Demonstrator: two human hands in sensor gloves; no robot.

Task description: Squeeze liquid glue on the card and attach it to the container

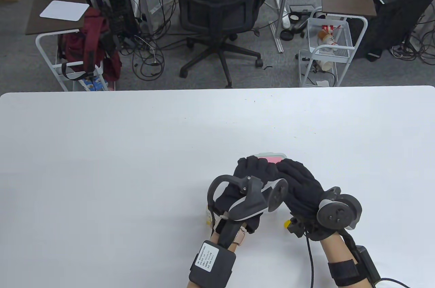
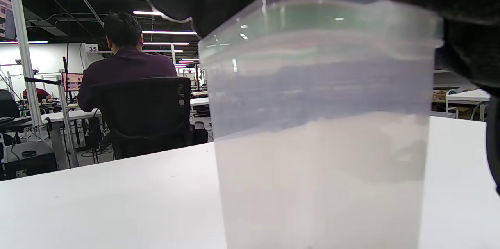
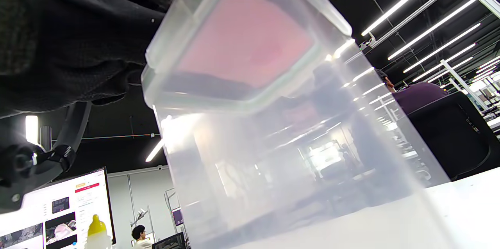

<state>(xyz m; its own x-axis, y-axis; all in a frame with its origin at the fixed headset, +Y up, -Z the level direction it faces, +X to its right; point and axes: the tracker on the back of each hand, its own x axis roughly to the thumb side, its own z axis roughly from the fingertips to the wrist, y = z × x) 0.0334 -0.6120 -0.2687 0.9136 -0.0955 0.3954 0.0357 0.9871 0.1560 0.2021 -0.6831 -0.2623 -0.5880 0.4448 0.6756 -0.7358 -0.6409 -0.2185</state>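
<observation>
Pink card [image 3: 246, 38] lies on the lid of the container [image 1: 270, 157], which stands upright on the table [image 1: 102, 152] near the middle of its front edge. Both gloved hands cover the lid: the left hand [image 1: 251, 179] rests on it from the left, the right hand [image 1: 300, 182] from the right, fingers laid flat on the card. The yellow glue [image 1: 287, 223] stands behind the right hand. Probably the glue step is done, and only the pressing is left.
</observation>
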